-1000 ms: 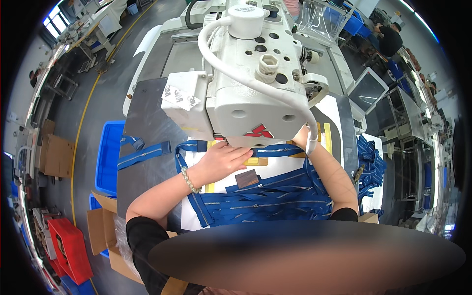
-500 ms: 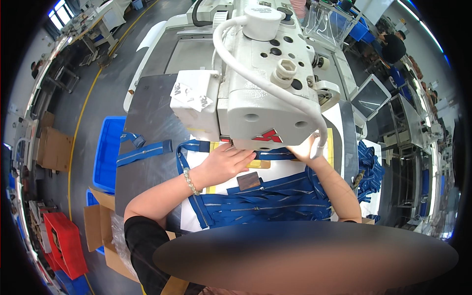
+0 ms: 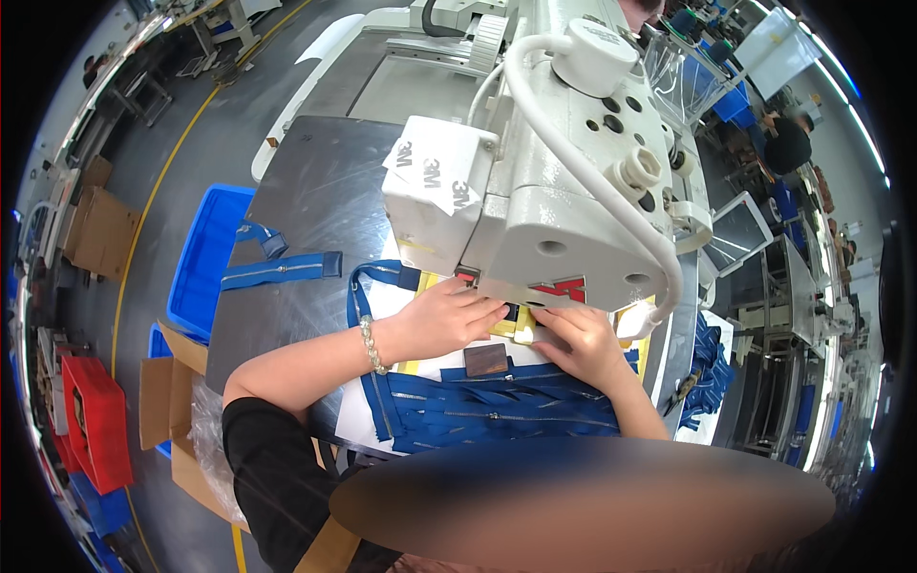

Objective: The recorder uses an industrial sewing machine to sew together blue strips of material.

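A white industrial sewing machine head (image 3: 564, 234) overhangs the work, with both my hands at its lower front edge. My left hand (image 3: 444, 320) lies with fingers stretched to the right on a yellow-edged work plate (image 3: 411, 366). Facing it from the right, my right hand (image 3: 581, 342) rests its fingertips at the plate's small dark opening, thumb lower and apart. A blue zipper strip (image 3: 387, 272) runs behind my left hand; its far part is hidden. Below the hands lie a small brown block (image 3: 485, 359) and a pile of blue zippers (image 3: 497, 411).
More blue zipper strips (image 3: 287, 269) lie at the table's left, beside a blue bin (image 3: 205, 258). An open cardboard box (image 3: 186, 401) and a red crate (image 3: 95, 425) stand lower left. Another zipper bundle (image 3: 704, 372) is at right, near a screen (image 3: 737, 234). A person (image 3: 788, 141) sits far right.
My right hand has come left from the machine's right side to the plate's middle, close to my left hand. The blue strip seen between the hands no longer shows there. The view has shifted.
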Available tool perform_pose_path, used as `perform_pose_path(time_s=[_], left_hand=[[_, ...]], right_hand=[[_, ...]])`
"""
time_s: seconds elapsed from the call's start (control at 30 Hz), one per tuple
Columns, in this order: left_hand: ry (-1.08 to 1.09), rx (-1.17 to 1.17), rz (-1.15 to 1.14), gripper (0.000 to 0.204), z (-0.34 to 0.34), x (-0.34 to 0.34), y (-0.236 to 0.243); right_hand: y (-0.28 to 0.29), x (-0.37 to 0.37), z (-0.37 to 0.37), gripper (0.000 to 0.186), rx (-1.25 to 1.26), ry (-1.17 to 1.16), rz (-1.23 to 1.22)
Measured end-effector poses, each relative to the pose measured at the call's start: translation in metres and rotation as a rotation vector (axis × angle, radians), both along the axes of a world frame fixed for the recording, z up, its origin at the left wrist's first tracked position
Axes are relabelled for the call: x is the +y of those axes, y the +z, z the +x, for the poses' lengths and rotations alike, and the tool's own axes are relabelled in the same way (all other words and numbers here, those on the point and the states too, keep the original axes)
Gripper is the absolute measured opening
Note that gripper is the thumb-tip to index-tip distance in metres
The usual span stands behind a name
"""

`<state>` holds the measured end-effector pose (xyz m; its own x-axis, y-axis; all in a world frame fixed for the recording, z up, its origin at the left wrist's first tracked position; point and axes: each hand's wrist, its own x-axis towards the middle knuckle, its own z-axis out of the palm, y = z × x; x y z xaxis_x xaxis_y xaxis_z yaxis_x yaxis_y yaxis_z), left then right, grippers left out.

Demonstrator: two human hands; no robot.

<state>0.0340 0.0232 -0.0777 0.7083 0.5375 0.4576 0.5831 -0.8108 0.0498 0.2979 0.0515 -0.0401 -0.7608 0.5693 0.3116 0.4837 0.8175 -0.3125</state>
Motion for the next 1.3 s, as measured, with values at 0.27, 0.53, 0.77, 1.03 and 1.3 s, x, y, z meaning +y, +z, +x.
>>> perform_pose_path(time_s=[0.27,0.53,0.77,1.03,1.3], left_hand=[[-0.005,0.014,-0.020,0.040,-0.001,0.002,-0.003],[-0.003,0.007,-0.028,0.039,-0.001,0.001,-0.005],[-0.016,0.003,-0.067,0.042,-0.001,0.001,-0.005],[-0.056,-0.036,-0.045,0.044,0.002,0.007,-0.005],[-0.026,-0.017,-0.062,0.040,-0.003,0.002,-0.005]], right_hand=[[-0.009,-0.002,0.003,0.036,0.032,0.007,0.040],[-0.018,0.000,0.006,0.028,0.061,-0.005,0.023],[-0.016,-0.003,0.003,0.026,0.048,-0.030,0.055],[-0.011,-0.011,0.004,0.021,0.064,-0.112,-0.013],[-0.019,-0.006,-0.003,0.021,0.090,-0.077,-0.001]])
